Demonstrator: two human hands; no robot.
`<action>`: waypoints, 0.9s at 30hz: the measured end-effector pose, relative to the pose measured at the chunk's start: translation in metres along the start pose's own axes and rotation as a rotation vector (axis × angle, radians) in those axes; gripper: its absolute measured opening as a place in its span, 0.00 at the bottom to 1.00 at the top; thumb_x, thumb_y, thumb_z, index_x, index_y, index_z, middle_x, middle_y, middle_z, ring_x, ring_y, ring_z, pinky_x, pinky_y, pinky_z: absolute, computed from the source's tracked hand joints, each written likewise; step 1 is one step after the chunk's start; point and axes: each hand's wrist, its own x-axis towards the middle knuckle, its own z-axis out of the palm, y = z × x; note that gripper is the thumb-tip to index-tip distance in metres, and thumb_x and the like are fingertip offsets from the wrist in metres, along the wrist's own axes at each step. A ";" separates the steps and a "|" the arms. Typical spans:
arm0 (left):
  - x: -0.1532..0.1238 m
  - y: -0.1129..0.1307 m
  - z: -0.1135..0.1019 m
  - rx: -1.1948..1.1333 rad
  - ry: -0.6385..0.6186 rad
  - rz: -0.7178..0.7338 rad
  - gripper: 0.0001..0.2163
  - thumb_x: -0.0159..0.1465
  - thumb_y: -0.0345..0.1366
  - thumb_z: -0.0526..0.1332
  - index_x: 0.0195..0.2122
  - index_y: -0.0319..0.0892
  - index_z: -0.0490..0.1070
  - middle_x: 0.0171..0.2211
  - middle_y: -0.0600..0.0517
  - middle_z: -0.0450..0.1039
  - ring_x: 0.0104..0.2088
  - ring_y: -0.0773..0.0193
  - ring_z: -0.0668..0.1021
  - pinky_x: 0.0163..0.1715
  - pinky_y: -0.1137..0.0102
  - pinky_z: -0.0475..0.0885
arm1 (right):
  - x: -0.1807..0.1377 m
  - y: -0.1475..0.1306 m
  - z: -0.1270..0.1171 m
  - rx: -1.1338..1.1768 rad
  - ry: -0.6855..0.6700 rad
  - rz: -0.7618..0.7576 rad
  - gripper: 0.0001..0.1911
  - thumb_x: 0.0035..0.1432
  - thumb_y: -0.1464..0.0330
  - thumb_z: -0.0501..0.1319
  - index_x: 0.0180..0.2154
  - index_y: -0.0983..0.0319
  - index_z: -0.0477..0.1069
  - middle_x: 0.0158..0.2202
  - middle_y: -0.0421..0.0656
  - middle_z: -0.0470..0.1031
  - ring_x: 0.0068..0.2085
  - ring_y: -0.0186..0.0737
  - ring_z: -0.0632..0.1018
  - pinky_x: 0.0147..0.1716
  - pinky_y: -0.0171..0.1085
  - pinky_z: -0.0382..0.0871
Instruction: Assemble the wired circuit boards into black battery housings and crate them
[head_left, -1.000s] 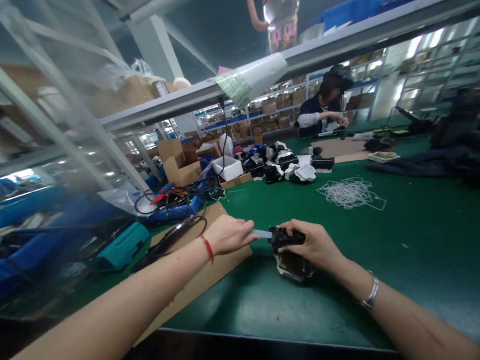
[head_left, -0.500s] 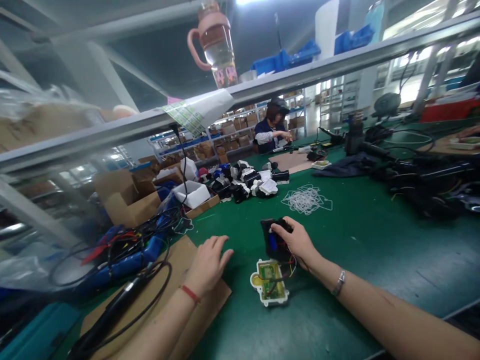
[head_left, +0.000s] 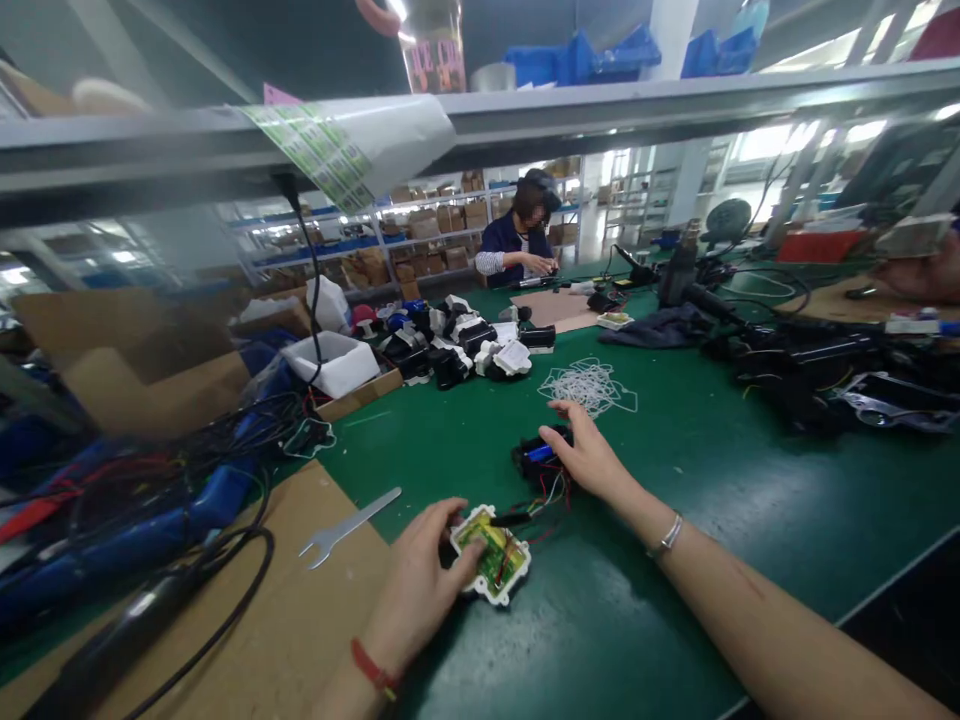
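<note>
My left hand (head_left: 424,570) grips the left edge of a small white plastic case (head_left: 516,590), with the thumb over a green-yellow circuit board (head_left: 491,550) inside. Thin coloured wires (head_left: 551,490) run from the case to a black housing (head_left: 525,462) that has a blue cylindrical part (head_left: 540,453) in it. That housing rests on the green table, beyond the case. My right hand (head_left: 589,455) is at the housing's right side, thumb and fingers apart; whether a fingertip still touches it I cannot tell.
A metal wrench (head_left: 349,527) lies on a cardboard sheet (head_left: 300,620) at left. Behind are a heap of black-and-white parts (head_left: 465,345), a white box (head_left: 337,365) and tangled white cords (head_left: 589,385). Black parts (head_left: 802,370) lie right. A co-worker (head_left: 521,235) sits across; a shelf (head_left: 525,115) crosses above.
My left hand has moved right and taken hold of the white case, now tilted. My right hand has lowered the black housing to the table and spread its fingers. The view has shifted, uncovering the wrench.
</note>
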 end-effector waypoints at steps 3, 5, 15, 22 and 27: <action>0.002 -0.008 -0.014 0.049 -0.006 0.021 0.19 0.62 0.47 0.55 0.50 0.44 0.64 0.47 0.47 0.68 0.47 0.55 0.71 0.50 0.57 0.67 | 0.002 -0.004 0.000 -0.098 -0.221 -0.099 0.13 0.61 0.61 0.52 0.41 0.60 0.70 0.43 0.46 0.73 0.46 0.44 0.73 0.47 0.43 0.64; 0.002 -0.010 -0.020 0.055 -0.107 0.094 0.25 0.59 0.50 0.59 0.55 0.47 0.62 0.55 0.47 0.63 0.55 0.54 0.66 0.57 0.55 0.62 | 0.003 -0.006 -0.002 -0.154 -0.263 -0.089 0.13 0.61 0.62 0.52 0.37 0.60 0.72 0.39 0.45 0.75 0.42 0.43 0.73 0.44 0.41 0.64; -0.003 -0.014 -0.005 0.274 -0.005 0.042 0.34 0.52 0.53 0.63 0.58 0.43 0.61 0.55 0.43 0.59 0.51 0.49 0.69 0.52 0.55 0.66 | 0.001 -0.008 -0.010 -0.138 -0.271 0.022 0.12 0.57 0.60 0.56 0.33 0.60 0.74 0.33 0.41 0.77 0.32 0.38 0.74 0.33 0.36 0.63; -0.010 -0.006 -0.015 0.129 -0.138 0.100 0.35 0.51 0.55 0.63 0.58 0.46 0.60 0.55 0.46 0.61 0.51 0.52 0.69 0.53 0.57 0.65 | -0.005 -0.006 -0.001 -0.012 -0.205 0.003 0.13 0.55 0.60 0.57 0.32 0.61 0.73 0.32 0.41 0.76 0.33 0.39 0.74 0.35 0.36 0.65; -0.010 0.004 -0.015 -0.177 -0.229 0.028 0.23 0.58 0.51 0.57 0.51 0.44 0.65 0.39 0.51 0.72 0.29 0.65 0.73 0.28 0.70 0.69 | -0.003 0.001 -0.004 0.011 -0.122 0.001 0.18 0.59 0.56 0.53 0.35 0.63 0.72 0.33 0.41 0.76 0.34 0.37 0.75 0.35 0.34 0.67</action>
